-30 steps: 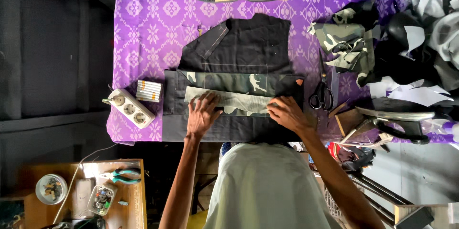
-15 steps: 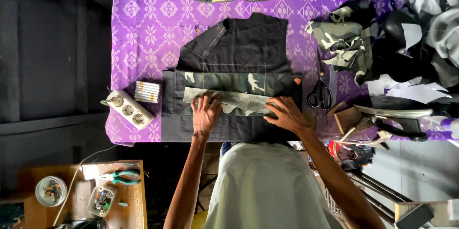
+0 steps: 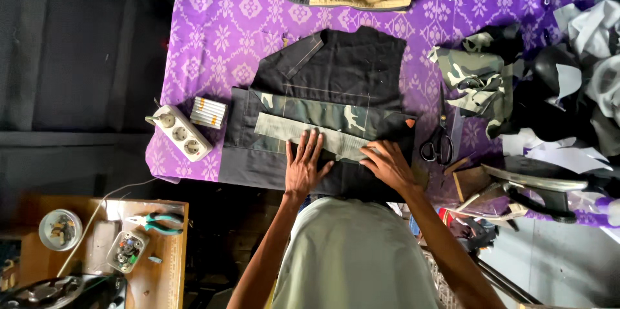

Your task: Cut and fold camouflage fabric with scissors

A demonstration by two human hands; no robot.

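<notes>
A purple cloth (image 3: 219, 31) with a white flower pattern covered the table. On it lay a black fabric panel (image 3: 349, 76), cut with a sloped shoulder and marked with pale chalk lines. Across its lower part sat a camouflage piece (image 3: 323, 114), and over that a long, narrow grey-green strip (image 3: 284, 129) of woven cloth. The left hand (image 3: 303, 165) lay flat with fingers spread, palm down on the strip's middle. The right hand (image 3: 387, 165) was open too, fingertips pressing the strip's right end, gripping nothing. A crumpled heap of camouflage scraps (image 3: 475, 73) lay to the right. A white power strip (image 3: 181, 133) with round sockets rested at the cloth's left edge, touching a small box of cigarettes (image 3: 208, 113). Black-handled scissors (image 3: 439, 144) lay just right of the panel.
</notes>
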